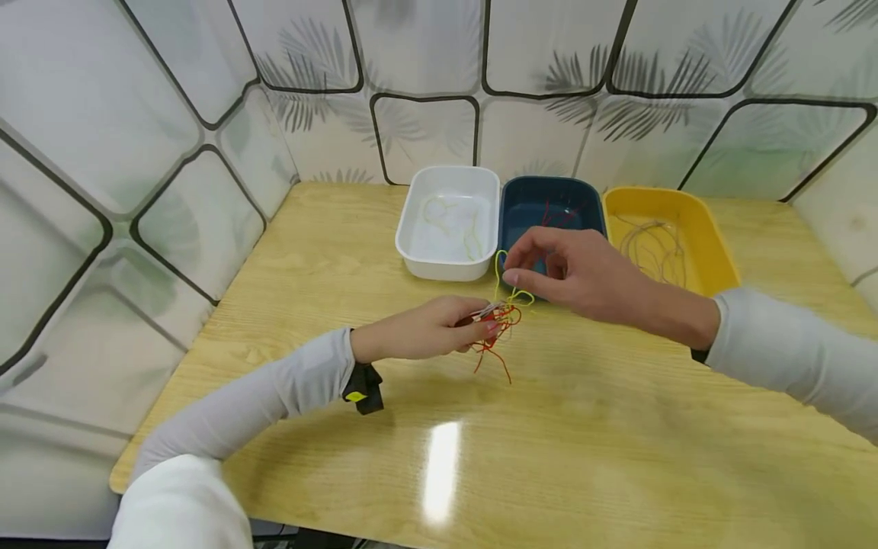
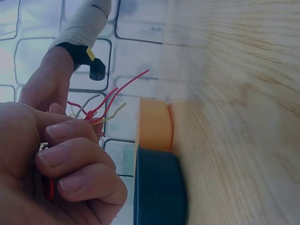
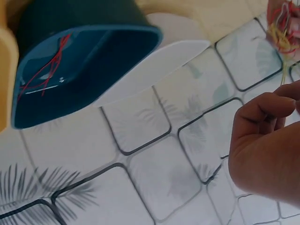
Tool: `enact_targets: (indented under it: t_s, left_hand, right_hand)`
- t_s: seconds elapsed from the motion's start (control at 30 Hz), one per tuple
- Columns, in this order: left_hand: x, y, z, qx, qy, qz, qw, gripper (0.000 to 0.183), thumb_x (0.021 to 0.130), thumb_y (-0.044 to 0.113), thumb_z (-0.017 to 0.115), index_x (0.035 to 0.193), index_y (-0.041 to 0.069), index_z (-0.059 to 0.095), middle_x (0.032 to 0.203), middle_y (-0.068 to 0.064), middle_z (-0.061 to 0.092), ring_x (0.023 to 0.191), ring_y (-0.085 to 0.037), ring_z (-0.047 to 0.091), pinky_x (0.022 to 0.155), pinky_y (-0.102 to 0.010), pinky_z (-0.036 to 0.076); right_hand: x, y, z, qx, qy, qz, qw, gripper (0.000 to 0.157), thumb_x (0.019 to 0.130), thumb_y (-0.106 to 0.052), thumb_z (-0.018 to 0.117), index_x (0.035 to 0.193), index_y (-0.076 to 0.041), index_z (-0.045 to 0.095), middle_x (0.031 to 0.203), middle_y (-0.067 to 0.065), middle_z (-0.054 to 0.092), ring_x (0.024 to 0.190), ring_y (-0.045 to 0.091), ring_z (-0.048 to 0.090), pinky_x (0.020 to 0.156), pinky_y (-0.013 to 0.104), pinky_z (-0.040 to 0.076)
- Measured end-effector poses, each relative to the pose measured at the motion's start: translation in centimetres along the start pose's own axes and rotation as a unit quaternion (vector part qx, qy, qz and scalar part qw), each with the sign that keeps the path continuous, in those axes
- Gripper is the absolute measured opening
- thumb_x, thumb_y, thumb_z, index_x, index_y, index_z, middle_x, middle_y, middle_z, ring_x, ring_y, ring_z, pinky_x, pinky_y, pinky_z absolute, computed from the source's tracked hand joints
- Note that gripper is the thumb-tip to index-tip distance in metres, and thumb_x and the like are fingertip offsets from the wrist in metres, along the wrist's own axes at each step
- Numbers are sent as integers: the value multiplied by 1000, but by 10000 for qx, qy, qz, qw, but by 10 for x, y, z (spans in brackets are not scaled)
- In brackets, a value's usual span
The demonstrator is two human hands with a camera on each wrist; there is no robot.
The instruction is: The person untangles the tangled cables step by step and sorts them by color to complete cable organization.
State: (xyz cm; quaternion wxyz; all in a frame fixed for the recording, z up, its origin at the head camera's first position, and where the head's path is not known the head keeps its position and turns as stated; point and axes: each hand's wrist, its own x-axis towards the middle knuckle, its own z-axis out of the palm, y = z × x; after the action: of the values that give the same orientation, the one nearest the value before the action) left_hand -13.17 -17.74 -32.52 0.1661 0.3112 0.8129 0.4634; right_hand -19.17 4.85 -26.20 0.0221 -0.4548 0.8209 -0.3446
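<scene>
My left hand [image 1: 428, 329] grips a tangled bundle of thin wires [image 1: 506, 314], red, grey and yellow, over the middle of the table. Loose red ends [image 2: 123, 91] stick out past its curled fingers in the left wrist view. Just above the bundle, my right hand [image 1: 583, 271] pinches a yellow wire [image 1: 497, 271] between thumb and index finger. That wire loops up from the bundle to the fingertips. In the right wrist view the right hand [image 3: 262, 140] is at the lower right, and the bundle [image 3: 282, 35] is above it.
Three bins stand in a row at the table's back. The white bin [image 1: 447, 271] holds yellow wires, the dark blue bin [image 1: 554, 184] red ones, and the yellow bin [image 1: 713, 244] grey ones. Behind the wooden table [image 1: 583, 450] hangs a patterned curtain [image 1: 425, 46].
</scene>
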Motion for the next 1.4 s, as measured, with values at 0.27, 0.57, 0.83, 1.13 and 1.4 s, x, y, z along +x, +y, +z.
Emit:
enact_targets:
  t_s: [0.27,0.57,0.83,1.13,1.4]
  left_hand:
    - [-1,2,0,114,-89,90,9999,26,99,33,40,91,11,51,69,0,45,57,-11,40,54,-27,34]
    - [1,3,-5,-48,-106,89,9999,28,99,36,40,95,12,52,70,-3,45,58,-16,40,54,-28,33]
    - [2,1,-3,-424,149,96,9989,29,97,39,42,103,13,54,67,-5,42,53,-17,35,49,-29,30]
    - [-1,0,-5,-975,442,-37,9942,34,96,38,45,103,7,54,73,-16,44,54,-18,34,46,-27,28]
    - [-6,-6,-1,-1172,416,-50,9922,31,97,36,44,97,7,54,65,-8,41,50,-19,31,44,-28,27]
  right_hand:
    - [-1,-4,-1,213,144,502,9984,28,88,-46,56,102,-22,53,85,-6,56,48,17,44,48,30,37]
    - [-8,-1,-5,1103,603,321,9915,10,92,-28,56,98,-20,57,85,1,56,44,19,42,41,32,35]
    - [-9,7,-6,1552,1309,116,9791,10,93,-18,53,100,-10,56,81,7,55,42,17,37,42,31,31]
    - [-5,10,-10,2597,1904,105,9467,16,94,-18,52,101,-3,51,71,9,39,45,16,27,44,30,23]
    - [3,23,-29,3545,2423,-161,9030,17,93,-12,52,94,4,48,68,10,39,46,17,27,44,29,20]
